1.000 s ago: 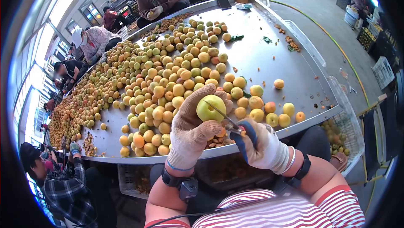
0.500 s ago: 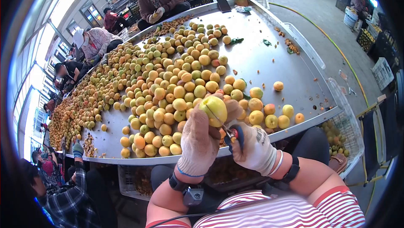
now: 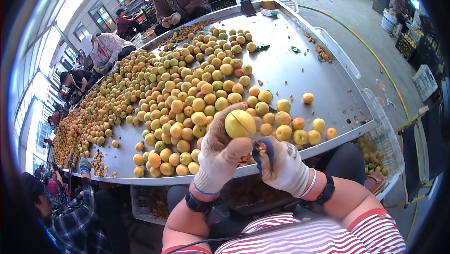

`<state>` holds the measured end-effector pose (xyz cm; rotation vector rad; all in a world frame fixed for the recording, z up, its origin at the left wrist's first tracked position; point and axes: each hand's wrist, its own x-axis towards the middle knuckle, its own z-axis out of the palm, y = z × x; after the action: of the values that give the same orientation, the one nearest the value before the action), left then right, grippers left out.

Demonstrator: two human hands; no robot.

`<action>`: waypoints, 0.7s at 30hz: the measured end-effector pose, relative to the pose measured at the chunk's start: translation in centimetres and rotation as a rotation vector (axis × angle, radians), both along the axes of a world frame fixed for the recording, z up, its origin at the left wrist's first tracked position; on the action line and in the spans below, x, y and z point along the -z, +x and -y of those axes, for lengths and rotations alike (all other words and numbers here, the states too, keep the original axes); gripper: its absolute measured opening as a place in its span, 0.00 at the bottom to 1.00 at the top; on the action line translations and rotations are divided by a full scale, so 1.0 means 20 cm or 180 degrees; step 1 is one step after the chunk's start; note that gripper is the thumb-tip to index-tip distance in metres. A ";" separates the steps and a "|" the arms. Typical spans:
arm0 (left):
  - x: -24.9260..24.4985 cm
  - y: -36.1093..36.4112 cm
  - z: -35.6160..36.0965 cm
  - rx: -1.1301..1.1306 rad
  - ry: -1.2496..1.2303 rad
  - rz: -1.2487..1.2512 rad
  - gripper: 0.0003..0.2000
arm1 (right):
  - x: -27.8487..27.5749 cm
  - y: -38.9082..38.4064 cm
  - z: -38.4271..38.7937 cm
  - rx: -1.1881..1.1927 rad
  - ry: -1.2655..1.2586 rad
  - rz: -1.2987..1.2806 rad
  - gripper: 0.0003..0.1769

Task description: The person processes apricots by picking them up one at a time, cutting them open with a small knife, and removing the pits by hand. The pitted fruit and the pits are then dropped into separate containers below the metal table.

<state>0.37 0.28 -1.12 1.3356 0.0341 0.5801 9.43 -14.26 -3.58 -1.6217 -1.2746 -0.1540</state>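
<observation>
Cutting looks to be the step in hand: the left hand (image 3: 219, 146) cups a fruit (image 3: 237, 127), half-curled around it; the right hand (image 3: 284, 163) clasps a knife (image 3: 261, 147) angled across it, by the surface (image 3: 323, 85). Cutting on calls for a steady hold.

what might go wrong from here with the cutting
The knife in the right hand lies across the held fruit, angled toward the fingers of the left hand: a slip could nick the glove. The round fruit, cupped in that hand, might also turn under the blade. A loose apricot-like fruit near the table's edge could roll off if bumped.
</observation>
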 end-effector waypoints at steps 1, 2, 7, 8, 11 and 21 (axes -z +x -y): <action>0.02 0.00 0.00 0.0005 0.0005 -0.0001 0.34 | 0.01 0.00 -0.01 0.0005 0.0005 -0.0001 0.08; 0.04 0.00 0.00 -0.0005 -0.0076 -0.0166 0.34 | 0.04 0.01 -0.02 -0.0091 -0.0059 -0.0143 0.08; 0.07 -0.01 0.01 -0.0093 -0.0794 -0.0890 0.35 | 0.04 0.02 -0.01 -0.0170 -0.0171 -0.0314 0.09; 0.03 -0.01 0.01 -0.0113 -0.0384 -0.0698 0.32 | 0.05 0.03 -0.02 -0.0165 -0.0148 -0.0255 0.09; -0.07 -0.01 0.08 -0.0236 0.0213 -0.0394 0.28 | 0.04 0.02 -0.01 -0.0148 -0.0095 -0.0124 0.10; -0.05 0.02 0.06 0.0208 -0.1958 -0.0490 0.30 | 0.07 0.02 -0.03 -0.0145 0.0044 -0.0090 0.11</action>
<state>0.74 -0.91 -0.07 0.7747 0.2726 0.3658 9.80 -13.60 -4.92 -1.5765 -1.2852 -0.1112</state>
